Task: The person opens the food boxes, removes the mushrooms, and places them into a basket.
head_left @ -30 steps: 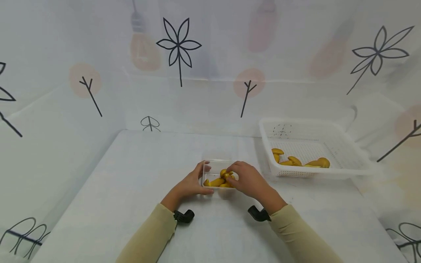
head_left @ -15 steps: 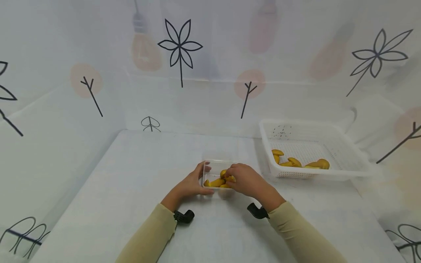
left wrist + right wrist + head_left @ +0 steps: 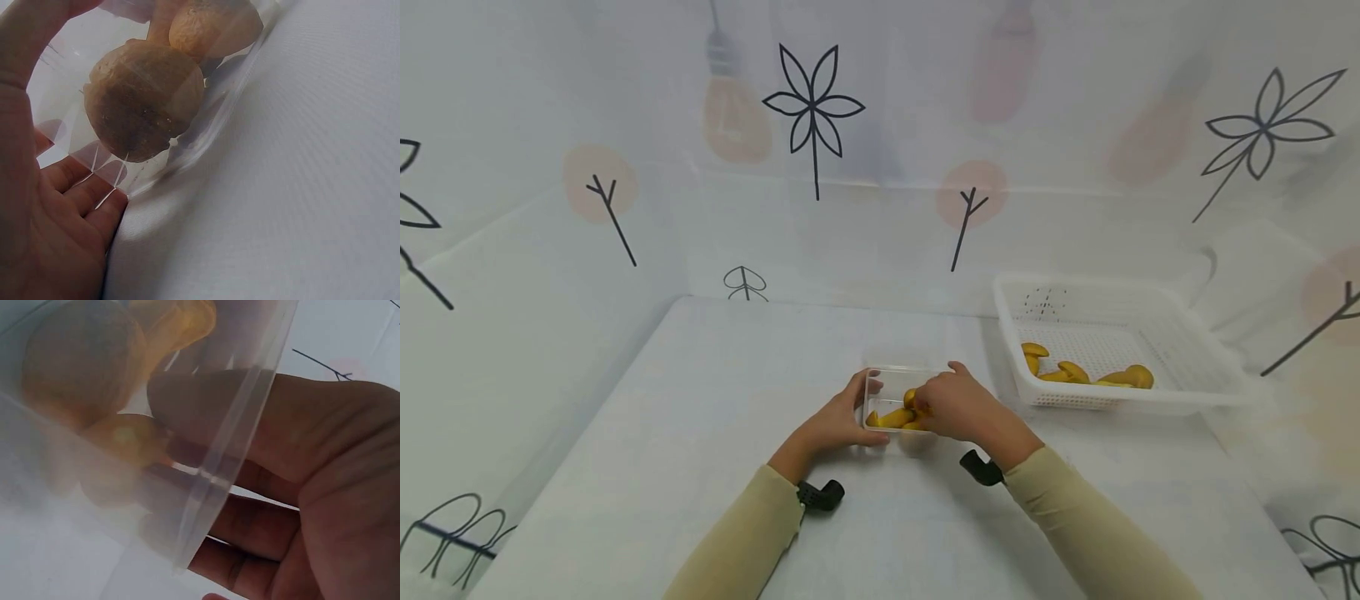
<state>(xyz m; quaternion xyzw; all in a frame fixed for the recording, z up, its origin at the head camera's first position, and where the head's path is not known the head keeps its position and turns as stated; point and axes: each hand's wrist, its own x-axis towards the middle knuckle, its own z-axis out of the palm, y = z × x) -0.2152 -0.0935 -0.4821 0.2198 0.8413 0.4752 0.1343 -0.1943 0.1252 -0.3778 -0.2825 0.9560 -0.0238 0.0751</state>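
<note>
A small clear plastic box (image 3: 889, 387) sits on the white table, with several yellow-brown mushrooms (image 3: 893, 417) along its near side. My left hand (image 3: 831, 423) holds the left end of the box, thumb at the near side and fingers round the far corner. Through the clear wall in the left wrist view, a rounded mushroom cap (image 3: 144, 100) shows close to the fingers. My right hand (image 3: 966, 408) reaches over the right end into the box. In the right wrist view its thumb and fingers pinch a yellow mushroom (image 3: 128, 439), partly blurred by the box wall.
A white perforated plastic basket (image 3: 1195, 333) stands at the back right of the table. Several more mushrooms (image 3: 1123, 377) lie along its near side. White cloth (image 3: 880, 225) printed with plants and bulbs hangs behind and at both sides.
My right hand has turned and dipped further into the right end of the box, now covering most of the mushroom there. My left hand keeps its hold, and the box has stayed put.
</note>
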